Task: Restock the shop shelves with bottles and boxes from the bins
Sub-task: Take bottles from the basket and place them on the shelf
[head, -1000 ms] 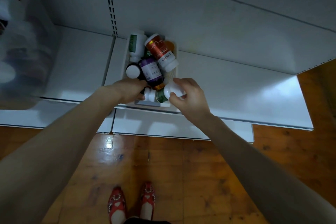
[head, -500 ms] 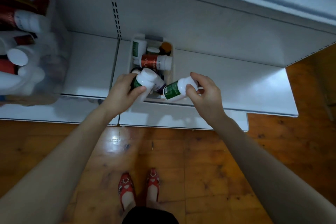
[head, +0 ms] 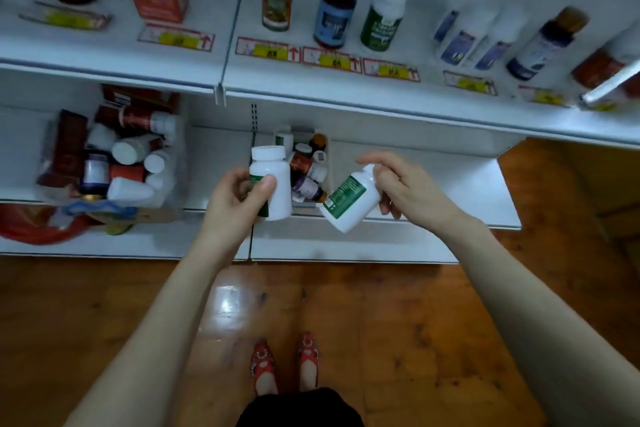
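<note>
Head view: the left hand (head: pixel 239 198) held a white bottle (head: pixel 273 184) with a green label, thumb and fingers (head: pixel 266 184) wrapped round its lower half; it hung just above the front edge of the small bin (head: pixel 329 163) on the bottom shelf (head: pixel 450 184); its cap pointed away from the person toward the shelving, so its long axis ran nearly straight front to back in the picture.

The right hand (head: pixel 405 191) gripped a second white bottle (head: pixel 349 199) of the same kind by its cap end, fingers curled over the top; this one hung just right of the bin, tilted, base toward the person and to the left, cap hidden under the palm; its long axis lay on a diagonal.

The step in hand looked like carrying both up to the stocked shelf (head: pixel 346 97); to do it well, each should probably be turned cap-up before it lands, set on its flat base with the green label outward; the spot beside the green-labelled bottle (head: pixel 382 15) seemed a likely match, though blur hid the print; the right grip by the cap might need shifting to the body first; placing one at a time would spare the standing row from a knock.
</note>
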Action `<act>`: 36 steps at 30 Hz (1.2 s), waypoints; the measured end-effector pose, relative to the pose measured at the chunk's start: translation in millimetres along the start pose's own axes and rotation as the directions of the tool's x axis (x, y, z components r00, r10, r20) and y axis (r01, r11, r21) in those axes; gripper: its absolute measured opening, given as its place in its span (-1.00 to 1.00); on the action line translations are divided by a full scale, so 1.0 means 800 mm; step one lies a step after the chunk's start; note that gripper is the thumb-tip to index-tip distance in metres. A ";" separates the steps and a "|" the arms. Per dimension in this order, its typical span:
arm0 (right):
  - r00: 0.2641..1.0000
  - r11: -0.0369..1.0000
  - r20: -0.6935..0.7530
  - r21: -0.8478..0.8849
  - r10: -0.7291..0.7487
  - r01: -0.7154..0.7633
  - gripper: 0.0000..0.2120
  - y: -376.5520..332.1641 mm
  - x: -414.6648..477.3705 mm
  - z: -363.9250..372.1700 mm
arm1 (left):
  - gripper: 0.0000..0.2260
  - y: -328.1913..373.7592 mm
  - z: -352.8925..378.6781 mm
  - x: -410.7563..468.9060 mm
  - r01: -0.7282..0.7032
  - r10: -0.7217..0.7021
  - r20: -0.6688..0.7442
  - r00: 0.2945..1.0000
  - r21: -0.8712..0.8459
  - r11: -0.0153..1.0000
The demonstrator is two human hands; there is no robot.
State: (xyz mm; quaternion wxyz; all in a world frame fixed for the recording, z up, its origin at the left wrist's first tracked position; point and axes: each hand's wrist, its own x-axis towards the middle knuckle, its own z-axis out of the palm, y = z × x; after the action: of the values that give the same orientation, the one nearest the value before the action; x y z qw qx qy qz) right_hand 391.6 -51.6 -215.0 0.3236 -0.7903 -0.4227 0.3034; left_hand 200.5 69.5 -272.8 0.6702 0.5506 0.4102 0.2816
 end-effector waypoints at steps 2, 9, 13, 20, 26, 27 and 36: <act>1.000 1.000 -0.008 0.005 -0.017 0.017 -0.72 -0.020 -0.012 -0.019 | -0.79 0.031 0.002 -0.008 -0.078 0.078 0.026 0.997 0.007 0.997; 0.984 0.994 -0.145 -0.045 -0.105 0.100 -0.90 -0.070 -0.040 -0.087 | -0.78 0.121 0.023 -0.007 -0.241 0.244 0.095 0.965 -0.045 0.970; 0.979 0.991 -0.169 -0.093 -0.112 0.097 -0.83 -0.080 -0.042 -0.120 | -0.80 0.153 0.042 0.004 -0.279 0.283 0.118 0.952 -0.051 0.959; 0.982 0.914 -0.108 -0.394 -0.152 0.098 -0.72 -0.097 -0.016 -0.187 | -0.70 0.199 0.084 0.036 -0.386 0.386 0.138 0.912 -0.027 0.922; 0.979 0.835 0.104 -0.512 -0.173 0.202 -0.66 -0.100 0.048 -0.245 | -0.57 0.227 0.120 0.066 -0.432 0.436 0.093 0.895 -0.060 0.900; 0.974 0.817 0.147 -0.531 -0.173 0.225 -0.67 -0.102 0.059 -0.251 | -0.64 0.232 0.126 0.070 -0.446 0.449 0.068 0.891 -0.054 0.893; 0.935 0.692 0.327 -0.643 -0.138 0.328 -0.81 -0.090 0.165 -0.275 | -0.66 0.240 0.157 0.098 -0.435 0.432 -0.110 0.895 -0.002 0.900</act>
State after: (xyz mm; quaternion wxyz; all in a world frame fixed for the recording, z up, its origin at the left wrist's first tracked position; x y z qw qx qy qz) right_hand 583.7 37.7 -53.5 -0.0134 -0.7472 -0.6399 0.1790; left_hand 362.7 115.9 -98.6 0.5749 0.6035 0.3088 0.4582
